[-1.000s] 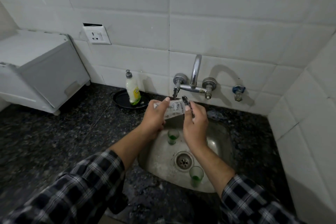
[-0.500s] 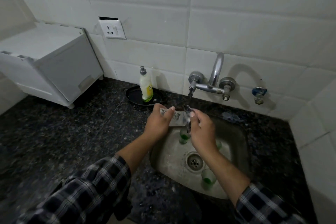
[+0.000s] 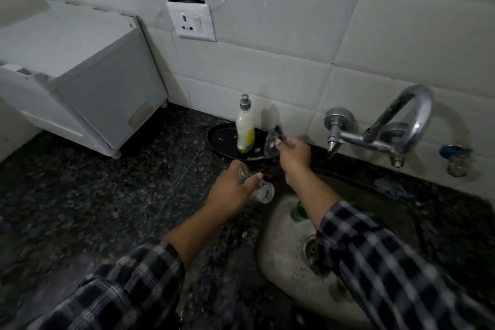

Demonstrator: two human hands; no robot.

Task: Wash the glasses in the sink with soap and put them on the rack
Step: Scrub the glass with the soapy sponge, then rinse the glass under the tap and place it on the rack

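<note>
My left hand (image 3: 231,191) grips a clear glass (image 3: 263,192) lying sideways, just left of the steel sink (image 3: 270,254). My right hand (image 3: 294,154) reaches over the counter and pinches a small grey scrub pad (image 3: 273,142), blurred, beside the soap bottle (image 3: 245,128). The bottle stands on a black plate (image 3: 223,139). A green-bottomed glass (image 3: 297,212) stands in the sink, partly hidden by my right arm. A second green-bottomed glass (image 3: 339,289) shows blurred near the sink's front.
A chrome tap (image 3: 375,139) juts from the tiled wall above the sink, with a blue valve (image 3: 455,154) to its right. A white box-like unit (image 3: 80,75) sits at the back left on the dark granite counter (image 3: 107,195). A wall socket (image 3: 191,21) is above the plate.
Both hands left the spot under the tap and parted. The right hand carried the scrub pad left toward the soap bottle; the left hand drew the glass down and left. The view swung left.
</note>
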